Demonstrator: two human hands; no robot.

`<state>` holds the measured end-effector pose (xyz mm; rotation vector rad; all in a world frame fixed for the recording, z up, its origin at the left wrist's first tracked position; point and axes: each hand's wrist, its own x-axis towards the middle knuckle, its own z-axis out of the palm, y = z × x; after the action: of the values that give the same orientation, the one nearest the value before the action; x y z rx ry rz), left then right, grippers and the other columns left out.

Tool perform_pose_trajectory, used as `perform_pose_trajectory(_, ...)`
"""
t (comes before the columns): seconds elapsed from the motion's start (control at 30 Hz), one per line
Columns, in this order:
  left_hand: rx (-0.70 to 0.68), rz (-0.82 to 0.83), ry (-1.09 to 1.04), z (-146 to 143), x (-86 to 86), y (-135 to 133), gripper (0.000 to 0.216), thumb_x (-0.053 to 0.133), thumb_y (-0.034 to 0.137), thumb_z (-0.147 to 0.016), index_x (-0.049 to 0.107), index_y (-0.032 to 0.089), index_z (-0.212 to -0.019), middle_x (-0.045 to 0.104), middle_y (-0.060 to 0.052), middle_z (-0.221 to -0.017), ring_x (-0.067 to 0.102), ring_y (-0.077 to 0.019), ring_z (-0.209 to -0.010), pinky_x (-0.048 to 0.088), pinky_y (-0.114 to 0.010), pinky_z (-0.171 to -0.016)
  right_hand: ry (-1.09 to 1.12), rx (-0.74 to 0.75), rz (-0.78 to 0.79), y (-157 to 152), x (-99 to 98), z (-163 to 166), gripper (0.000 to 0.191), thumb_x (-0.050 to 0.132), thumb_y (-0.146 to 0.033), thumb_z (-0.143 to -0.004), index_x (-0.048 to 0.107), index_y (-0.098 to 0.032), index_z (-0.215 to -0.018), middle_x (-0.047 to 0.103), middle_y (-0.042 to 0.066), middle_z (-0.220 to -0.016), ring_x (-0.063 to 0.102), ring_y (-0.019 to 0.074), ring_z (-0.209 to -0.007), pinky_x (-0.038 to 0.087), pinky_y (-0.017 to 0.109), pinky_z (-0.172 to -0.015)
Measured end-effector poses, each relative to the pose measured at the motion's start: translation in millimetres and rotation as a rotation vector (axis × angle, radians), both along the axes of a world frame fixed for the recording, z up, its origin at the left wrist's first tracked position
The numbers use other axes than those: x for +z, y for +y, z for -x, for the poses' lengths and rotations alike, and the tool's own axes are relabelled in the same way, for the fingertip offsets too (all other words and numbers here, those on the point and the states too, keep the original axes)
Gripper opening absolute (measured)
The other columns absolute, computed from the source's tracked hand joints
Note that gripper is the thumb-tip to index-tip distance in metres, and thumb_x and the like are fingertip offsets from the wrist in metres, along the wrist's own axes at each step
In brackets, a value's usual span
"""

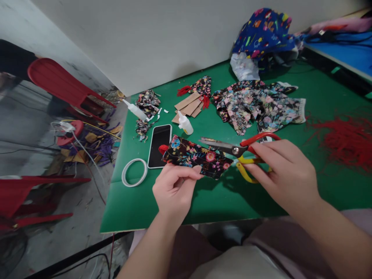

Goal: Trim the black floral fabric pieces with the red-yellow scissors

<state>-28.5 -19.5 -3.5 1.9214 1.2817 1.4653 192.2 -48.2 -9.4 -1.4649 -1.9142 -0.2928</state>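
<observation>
Pinched in my left hand (176,190) is a strip of black floral fabric (200,157), with a bit of red yarn (163,149) at its left end. My right hand (286,170) grips a pair of scissors (236,151) with one red and one yellow handle. The blades are apart, one above the fabric and the other partly hidden at its right end. Behind the strip, a phone (159,145) lies on the table, and a small white glue bottle (185,124) stands close by.
The green table (128,209) also holds a tape roll (134,173), a second glue bottle (136,111), cardboard pieces (188,104), fabric scraps (147,101), floral cloth (255,104) and red threads (348,141). A blue patterned cloth (263,33) sits by the wall; red chairs (64,83) stand left.
</observation>
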Motion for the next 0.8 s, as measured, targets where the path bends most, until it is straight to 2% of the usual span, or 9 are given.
perform_pose_trajectory(0.13, 0.013, 0.015, -0.046, -0.9, -1.9, 1.6, 0.016, 0.071, 0.011, -0.071, 0.066, 0.024, -0.062, 0.062, 0.006, -0.054, 0.059, -0.0101, -0.050, 0.048, -0.026, -0.052, 0.081, -0.011, 0.076, 1.3, 0.6, -1.9, 0.031, 0.056, -0.034, -0.084, 0.055, -0.019, -0.111, 0.058, 0.007, -0.087, 0.057, 0.0207, -0.078, 0.047, 0.033, -0.066)
perform_pose_trajectory(0.3, 0.024, -0.004, -0.033, -1.0, -0.7, 1.6, 0.018, 0.072, 0.010, -0.070, 0.066, 0.025, -0.062, 0.061, 0.007, -0.054, 0.057, -0.0096, -0.049, 0.048, -0.025, -0.050, 0.035, 0.031, 0.121, 3.0, -0.9, 0.5, 0.047, 0.065, -0.043, -0.075, 0.055, -0.013, -0.111, 0.057, 0.009, -0.087, 0.056, 0.0215, -0.077, 0.047, 0.034, -0.064)
perform_pose_trajectory(0.47, 0.033, 0.001, 0.018, -0.4, 1.3, 0.3, 0.016, 0.072, 0.011, -0.070, 0.066, 0.024, -0.062, 0.060, 0.006, -0.051, 0.058, -0.0101, -0.049, 0.046, -0.024, -0.047, -0.054, 0.073, 0.078, 1.7, -2.9, -0.2, 0.037, 0.058, -0.035, -0.082, 0.055, -0.012, -0.112, 0.059, 0.010, -0.091, 0.057, 0.0215, -0.081, 0.047, 0.034, -0.070)
perform_pose_trajectory(0.67, 0.015, -0.068, 0.072, -4.8, 5.8, -0.8, 0.019, 0.073, 0.005, -0.067, 0.066, 0.022, -0.062, 0.059, 0.006, -0.053, 0.054, -0.0065, -0.048, 0.041, -0.019, -0.045, -0.093, 0.103, 0.030, 0.5, -4.7, -0.1, 0.038, 0.058, -0.036, -0.084, 0.055, -0.010, -0.112, 0.063, 0.011, -0.092, 0.058, 0.0215, -0.080, 0.047, 0.034, -0.069)
perform_pose_trajectory(0.8, -0.013, -0.048, 0.076, -7.5, 6.9, -1.7, 0.017, 0.073, 0.006, -0.066, 0.067, 0.021, -0.062, 0.058, 0.005, -0.054, 0.053, -0.0056, -0.046, 0.039, -0.018, -0.043, -0.093, 0.095, 0.003, 0.3, -4.1, 1.7, 0.037, 0.059, -0.035, -0.083, 0.055, -0.011, -0.111, 0.065, 0.010, -0.090, 0.060, 0.0207, -0.080, 0.046, 0.033, -0.068)
